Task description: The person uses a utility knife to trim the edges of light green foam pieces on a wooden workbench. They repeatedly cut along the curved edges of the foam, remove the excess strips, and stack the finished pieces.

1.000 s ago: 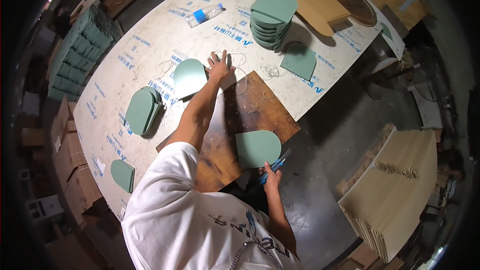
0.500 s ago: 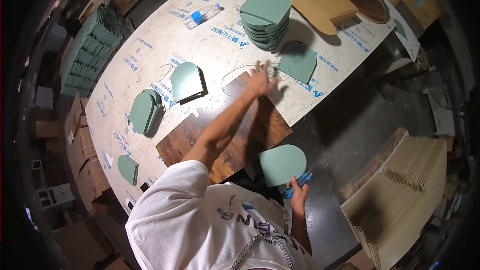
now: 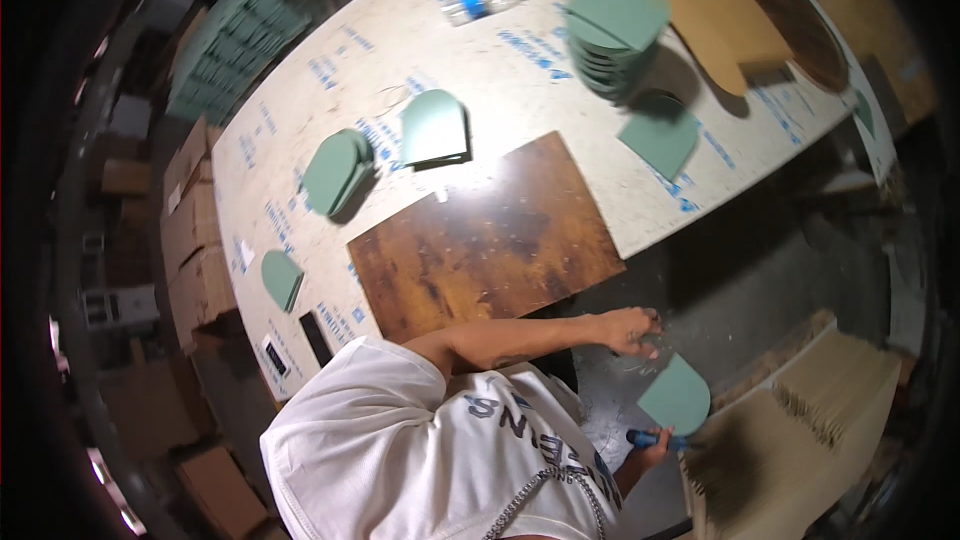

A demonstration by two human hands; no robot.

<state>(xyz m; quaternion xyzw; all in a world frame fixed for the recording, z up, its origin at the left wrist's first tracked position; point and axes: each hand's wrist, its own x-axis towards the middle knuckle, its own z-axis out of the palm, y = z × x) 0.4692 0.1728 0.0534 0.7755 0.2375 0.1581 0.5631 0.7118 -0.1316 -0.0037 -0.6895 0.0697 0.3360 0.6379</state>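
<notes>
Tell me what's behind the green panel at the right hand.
Past the green panel at the right hand, grey floor shows to the left and stacked tan sheets to the right. What lies directly behind the panel is covered.

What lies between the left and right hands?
Head view: a green panel, nearer the right hand; floor shows between it and the left hand.

The white table (image 3: 520,105) bears a brown board (image 3: 490,240) and green panels (image 3: 432,125).
</notes>
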